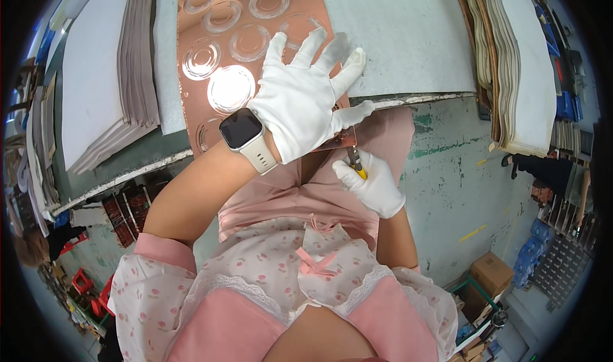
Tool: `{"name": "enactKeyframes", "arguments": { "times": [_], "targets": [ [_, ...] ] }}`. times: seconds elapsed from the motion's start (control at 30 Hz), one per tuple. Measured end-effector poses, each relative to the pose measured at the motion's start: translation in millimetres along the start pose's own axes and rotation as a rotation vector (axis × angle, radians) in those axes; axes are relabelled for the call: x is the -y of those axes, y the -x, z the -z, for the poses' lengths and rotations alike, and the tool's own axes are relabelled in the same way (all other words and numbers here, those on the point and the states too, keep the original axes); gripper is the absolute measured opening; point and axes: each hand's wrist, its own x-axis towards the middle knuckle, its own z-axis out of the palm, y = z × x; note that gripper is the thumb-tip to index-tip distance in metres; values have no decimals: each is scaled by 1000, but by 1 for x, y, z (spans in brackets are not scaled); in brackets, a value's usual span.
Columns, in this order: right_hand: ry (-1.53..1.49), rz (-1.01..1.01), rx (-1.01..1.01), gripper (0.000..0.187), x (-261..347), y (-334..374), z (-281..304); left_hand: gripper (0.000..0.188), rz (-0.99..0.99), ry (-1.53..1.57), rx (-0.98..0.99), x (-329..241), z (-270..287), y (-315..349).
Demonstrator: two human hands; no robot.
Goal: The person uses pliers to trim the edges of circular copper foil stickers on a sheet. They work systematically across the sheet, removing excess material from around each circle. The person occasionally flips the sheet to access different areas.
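Observation:
A shiny copper-coloured sheet [193, 101] with rows of raised ring shapes lies on the table and reaches over its front edge. My left hand [299, 97], in a white glove, is laid on the sheet with its fingers spread. Below the sheet's near right corner, my right hand [377, 188], also gloved in white, is closed around a small tool with a yellow and black handle [360, 165]. The tool's dark tip is at the sheet's edge; its exact kind is hard to make out. My left wrist wears a watch [242, 129].
Stacks of large white and brownish sheets stand on the table at the left [96, 81] and right [523, 68]. The chipped table edge [421, 98] crosses in front of me. On the floor to the right are a cardboard box [490, 274] and blue bottles [533, 250]. Another person's dark clothing [543, 170] shows at far right.

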Motion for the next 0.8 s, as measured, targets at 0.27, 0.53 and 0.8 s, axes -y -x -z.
{"name": "enactKeyframes", "arguments": {
  "times": [0.27, 0.53, 0.8],
  "targets": [
    [144, 52, 124, 36, 12, 7, -1, 62, -3, -19, 12, 1, 1, 0],
    [-60, 29, -30, 38, 7, 1, -20, 61, -21, -11, 4, 0, 2, -2],
    [54, 32, -80, 27, 14, 4, -31, 58, -15, 33, -2, 3, 5, 1]
  ]
}}
